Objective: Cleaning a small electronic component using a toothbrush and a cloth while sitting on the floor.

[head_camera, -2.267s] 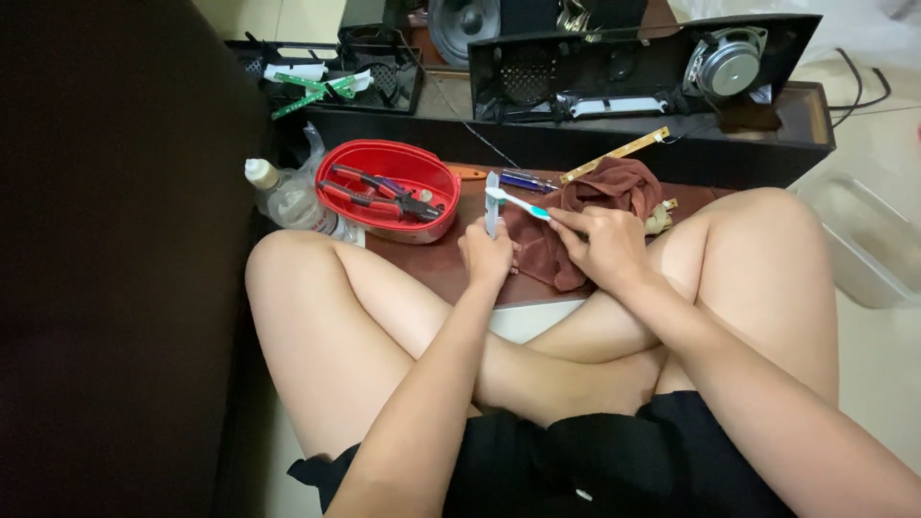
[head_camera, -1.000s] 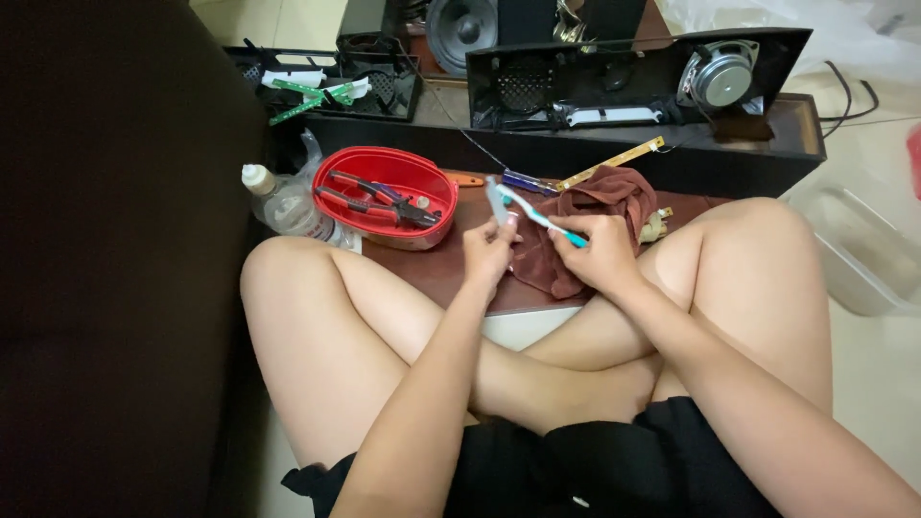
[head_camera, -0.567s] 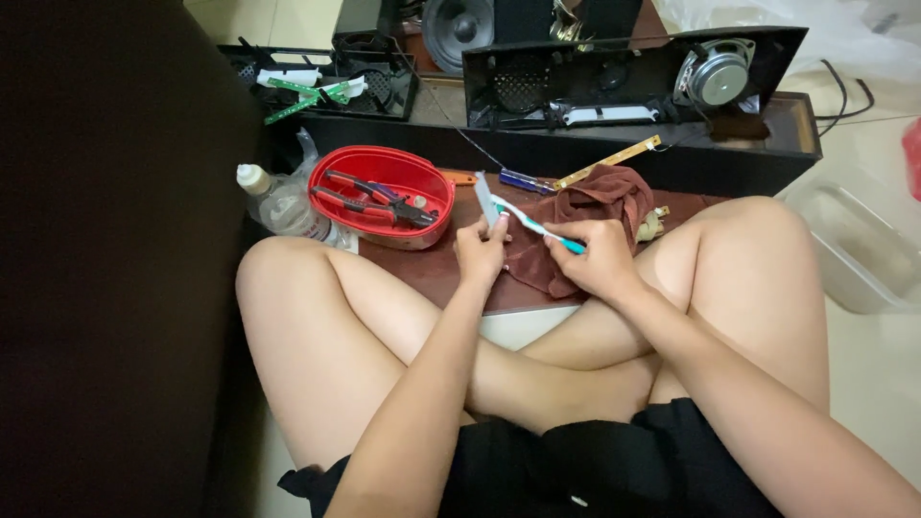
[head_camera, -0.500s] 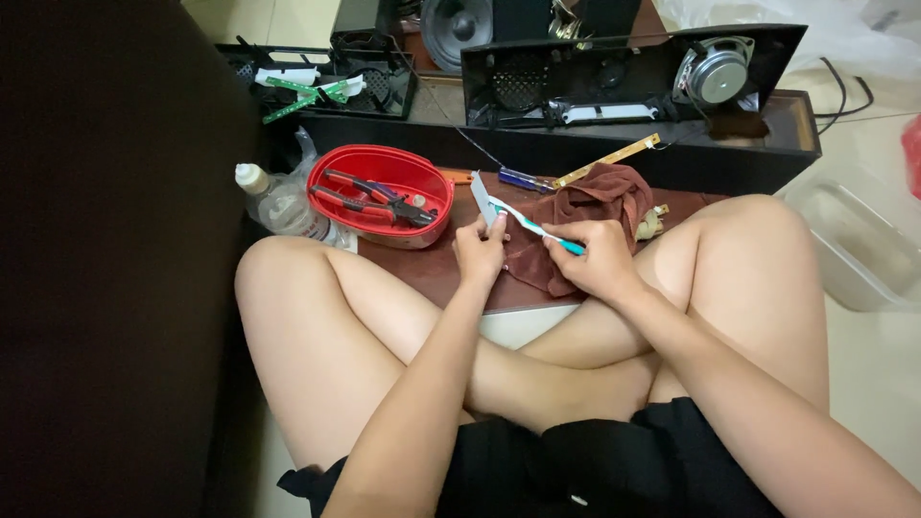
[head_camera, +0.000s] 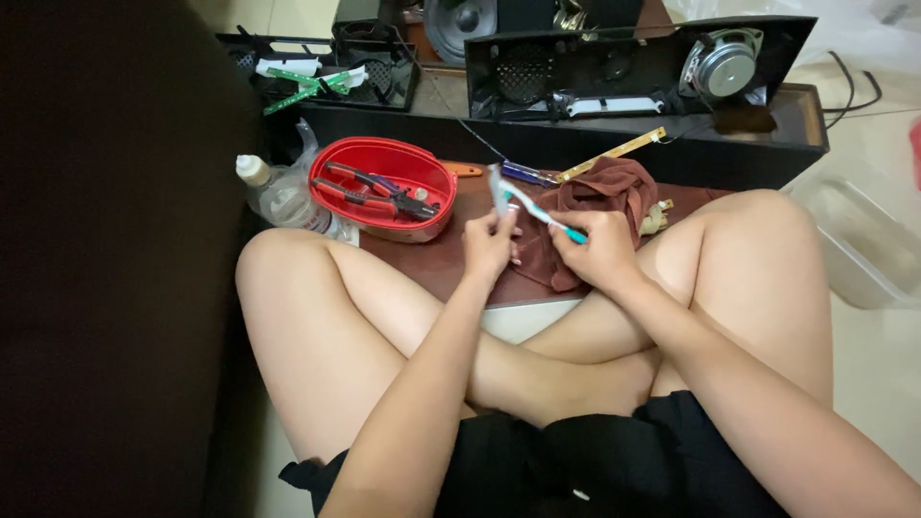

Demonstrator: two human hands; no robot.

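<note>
I sit cross-legged on the floor. My right hand (head_camera: 600,251) grips a white and teal toothbrush (head_camera: 539,214) by its handle, bristle end pointing up and left. My left hand (head_camera: 489,240) pinches a small pale flat part (head_camera: 497,188) upright; the brush head rests against it. Both hands hover over a brown wooden board (head_camera: 436,264). A crumpled brown cloth (head_camera: 600,197) lies under and behind my right hand.
A red oval tray (head_camera: 384,158) with pliers stands left on the board, a clear plastic bottle (head_camera: 278,197) beside it. Behind lie screwdrivers (head_camera: 518,173), an opened black speaker cabinet (head_camera: 652,67) and a black crate (head_camera: 317,72). A clear plastic tub (head_camera: 863,245) stands at right.
The toothbrush has swung so its head meets the part in my left hand, and both hands have shifted slightly nearer each other. The camera view has drifted a little.
</note>
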